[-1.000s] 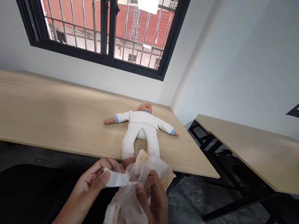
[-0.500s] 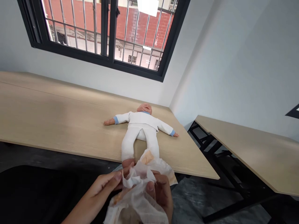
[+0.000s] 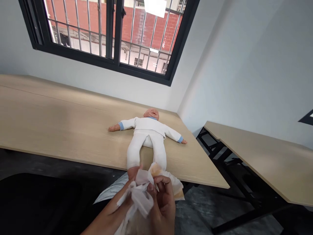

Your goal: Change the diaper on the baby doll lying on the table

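White sheeting [image 3: 142,200] lies between left grip [image 3: 123,208] and right grip [image 3: 163,200].

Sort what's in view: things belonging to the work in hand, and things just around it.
In hand:
crumpled, thin, translucent white material

Seemingly just around:
doll in white clothes with blue cuffs (role unclear)
long pale wood-grained table
black-framed barred window
second pale table at right

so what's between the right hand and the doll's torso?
In the head view, from the right hand to the torso: the far part of the white bundle, then the doll's legs, with table showing between them.
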Tool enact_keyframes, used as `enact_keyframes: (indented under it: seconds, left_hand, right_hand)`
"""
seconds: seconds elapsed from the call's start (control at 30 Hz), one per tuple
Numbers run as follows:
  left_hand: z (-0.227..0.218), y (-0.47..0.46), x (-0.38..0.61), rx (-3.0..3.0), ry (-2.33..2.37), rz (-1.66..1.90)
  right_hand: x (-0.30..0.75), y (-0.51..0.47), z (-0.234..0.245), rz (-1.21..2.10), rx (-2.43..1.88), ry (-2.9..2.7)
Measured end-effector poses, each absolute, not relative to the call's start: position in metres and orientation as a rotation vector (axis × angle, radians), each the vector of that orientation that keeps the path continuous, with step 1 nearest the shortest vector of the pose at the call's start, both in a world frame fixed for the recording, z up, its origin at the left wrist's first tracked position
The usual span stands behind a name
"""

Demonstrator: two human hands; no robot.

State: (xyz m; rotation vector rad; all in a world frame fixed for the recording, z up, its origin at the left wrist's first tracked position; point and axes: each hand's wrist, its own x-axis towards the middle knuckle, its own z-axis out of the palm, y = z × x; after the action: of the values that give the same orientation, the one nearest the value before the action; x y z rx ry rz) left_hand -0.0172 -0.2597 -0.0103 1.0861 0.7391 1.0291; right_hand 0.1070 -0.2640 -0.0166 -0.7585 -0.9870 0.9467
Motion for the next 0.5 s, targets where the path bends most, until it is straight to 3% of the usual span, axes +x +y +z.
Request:
enact_keyframes:
  seconds: [0.3,0.5]
  left_hand:
    - [-0.006,-0.246,-0.032,0.804,0.398,0.829]
    - [0.004,-0.243,-0.036,0.643,0.283,0.792]
  right_hand:
    - [0.123,-0.262,-0.019,0.731,-0.918,-1.123]
    - [0.136,-0.257,-0.018,0.25,-1.002,-1.493]
